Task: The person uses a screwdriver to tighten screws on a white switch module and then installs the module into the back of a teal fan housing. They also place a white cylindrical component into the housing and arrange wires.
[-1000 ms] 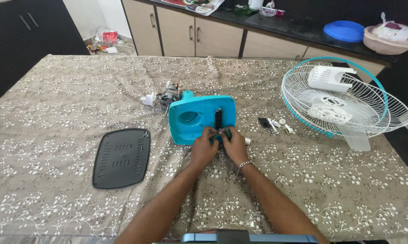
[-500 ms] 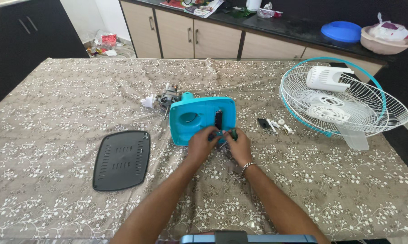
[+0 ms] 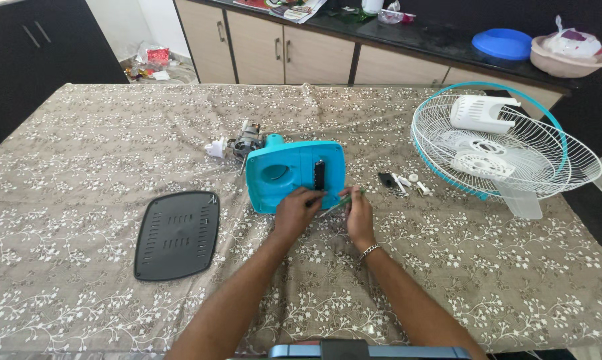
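Both hands slightly lower now, left hand (image 3: 294, 210) on turquoise housing (image 3: 294, 175), right hand (image 3: 358, 212) apparently pinching green-handled tool (image 3: 341, 200).

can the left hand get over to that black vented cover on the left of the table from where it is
Probably yes. The left hand rests on the turquoise fan base, and only bare patterned tablecloth lies between it and the black vented cover. Nothing stands in the way, though its fingers look busy there.

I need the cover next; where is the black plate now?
In the head view, the black plate lies flat on the tablecloth, left of the teal housing and both hands.
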